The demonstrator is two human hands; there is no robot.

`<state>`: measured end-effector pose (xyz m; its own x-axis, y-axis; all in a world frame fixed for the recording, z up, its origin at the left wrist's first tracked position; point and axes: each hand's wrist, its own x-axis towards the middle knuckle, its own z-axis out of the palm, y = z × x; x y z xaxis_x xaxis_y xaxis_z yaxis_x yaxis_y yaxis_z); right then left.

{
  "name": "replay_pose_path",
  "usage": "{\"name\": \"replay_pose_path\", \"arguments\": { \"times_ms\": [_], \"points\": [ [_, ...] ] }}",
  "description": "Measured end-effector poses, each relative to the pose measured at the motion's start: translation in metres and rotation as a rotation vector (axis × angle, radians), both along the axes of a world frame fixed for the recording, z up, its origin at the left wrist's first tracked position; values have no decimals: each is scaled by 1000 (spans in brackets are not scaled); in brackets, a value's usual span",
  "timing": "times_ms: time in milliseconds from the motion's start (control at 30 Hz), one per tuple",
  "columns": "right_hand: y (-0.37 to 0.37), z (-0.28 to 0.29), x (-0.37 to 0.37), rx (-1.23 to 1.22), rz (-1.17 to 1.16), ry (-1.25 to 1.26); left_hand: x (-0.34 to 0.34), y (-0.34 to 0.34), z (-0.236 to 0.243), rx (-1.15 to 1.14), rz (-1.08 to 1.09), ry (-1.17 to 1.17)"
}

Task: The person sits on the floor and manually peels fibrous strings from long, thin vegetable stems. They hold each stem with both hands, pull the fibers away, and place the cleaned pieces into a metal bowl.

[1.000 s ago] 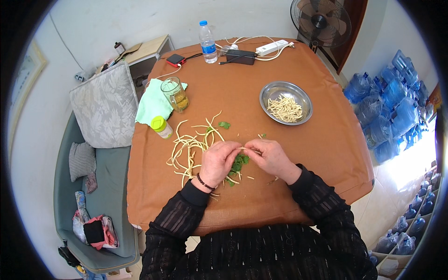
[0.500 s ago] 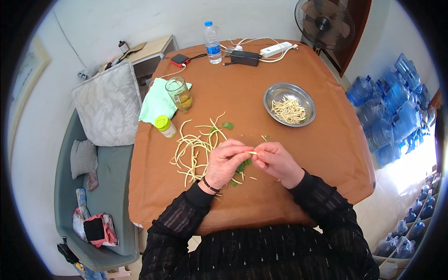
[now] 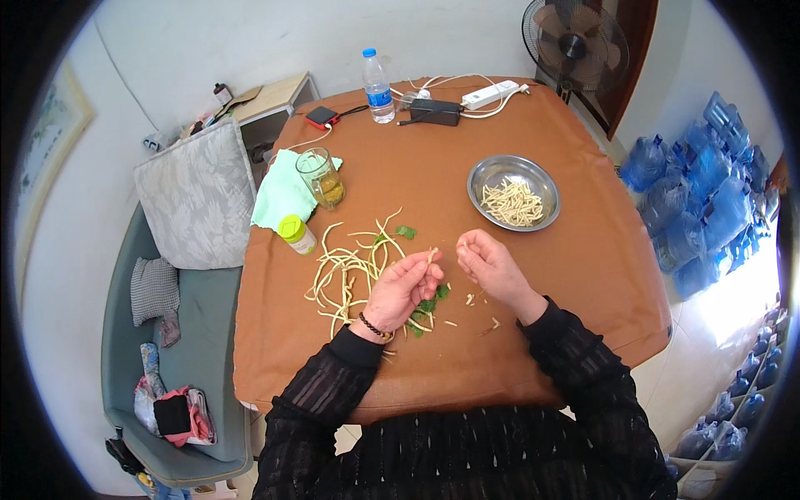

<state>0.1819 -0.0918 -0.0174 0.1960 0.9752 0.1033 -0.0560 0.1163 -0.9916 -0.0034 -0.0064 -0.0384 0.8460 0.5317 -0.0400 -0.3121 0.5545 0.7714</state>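
My left hand (image 3: 403, 290) is closed in a pinch on a short pale piece of long bean (image 3: 432, 253), its tip standing up from the fingers. A small gap to the right, my right hand (image 3: 492, 265) pinches what looks like another small pale piece, mostly covered by its fingers. Whole pale long beans (image 3: 340, 271) lie in a loose tangle on the table beside my left hand. Green leaves (image 3: 427, 306) show partly under that hand. Beyond my right hand stands a steel bowl (image 3: 481, 200) holding many short bean pieces (image 3: 512, 202).
Small scraps (image 3: 471, 298) lie on the brown-covered table (image 3: 583, 275). Toward the left are a green-lidded jar (image 3: 297, 234), a glass mug (image 3: 322, 179) and a mint cloth (image 3: 279, 193). A water bottle (image 3: 378, 87) and a black power adapter (image 3: 436, 112) stand at the back.
My hands have moved apart, and the bean piece held between them has parted. More scraps now show on the table below my right hand. The view has shifted slightly.
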Motion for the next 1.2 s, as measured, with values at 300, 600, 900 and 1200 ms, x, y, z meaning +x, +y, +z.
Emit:
{"name": "replay_pose_path", "arguments": {
  "times_ms": [300, 600, 900, 1200],
  "points": [
    [-4, -5, -17, 31, -28, -238, -4, 2, -4, 22, -76, -25],
    [-1, -15, -18, -4, 23, -113, -1, -12, 2, 435, 192, 278],
    [-5, -9, -29, 54, -36, -25, 1, -25, 12, 935, 358, 479],
    [-9, -1, -6, -52, 7, -453, -1, -21, 15, 937, 537, 465]
  ]
}}
